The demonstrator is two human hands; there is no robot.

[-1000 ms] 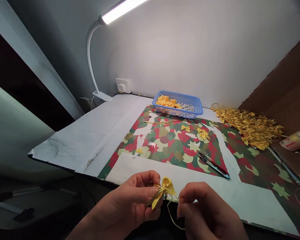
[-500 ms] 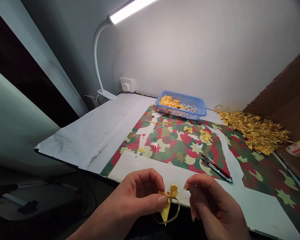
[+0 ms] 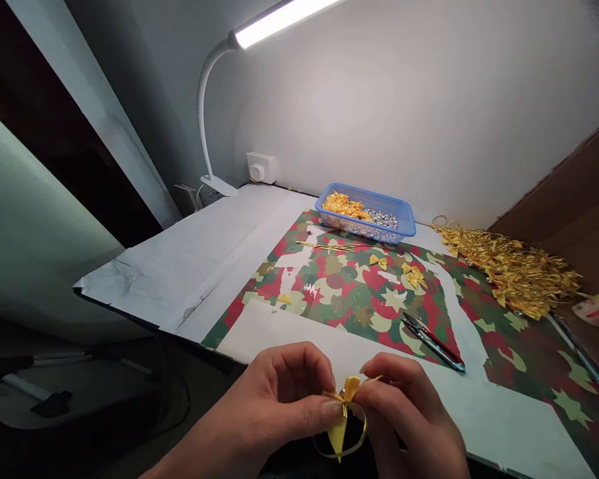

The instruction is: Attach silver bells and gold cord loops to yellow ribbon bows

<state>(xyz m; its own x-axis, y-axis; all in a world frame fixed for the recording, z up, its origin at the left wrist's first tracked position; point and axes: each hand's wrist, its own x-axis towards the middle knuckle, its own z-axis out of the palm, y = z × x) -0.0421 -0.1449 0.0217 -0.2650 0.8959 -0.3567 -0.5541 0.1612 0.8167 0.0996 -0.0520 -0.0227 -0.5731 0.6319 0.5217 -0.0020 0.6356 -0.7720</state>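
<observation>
In front of me, low in the view, my left hand [image 3: 284,399] pinches a yellow-gold ribbon bow [image 3: 337,436] between thumb and index finger. One pointed tail of the bow hangs down, and a loop of gold cord [image 3: 363,436] hangs round it. A small shiny bead seems to sit at the knot, mostly covered by fingers. My right hand [image 3: 404,406] is closed at the bow's right side, touching it, with a thin gold strand showing between its thumb and index finger.
A blue basket [image 3: 409,223] holds gold bows and silver beads. Thread snips [image 3: 434,342] lie on the patterned paper [image 3: 329,309], near loose bows [image 3: 413,274] and gold cords [image 3: 329,247]. Corded bows [image 3: 514,269] are heaped at right. A lamp [image 3: 203,113] is clamped at the back left.
My right hand has moved left, from apart to touching the bow, and its fingers now close beside the knot. The left hand keeps its pinch. The view has shifted slightly.
</observation>
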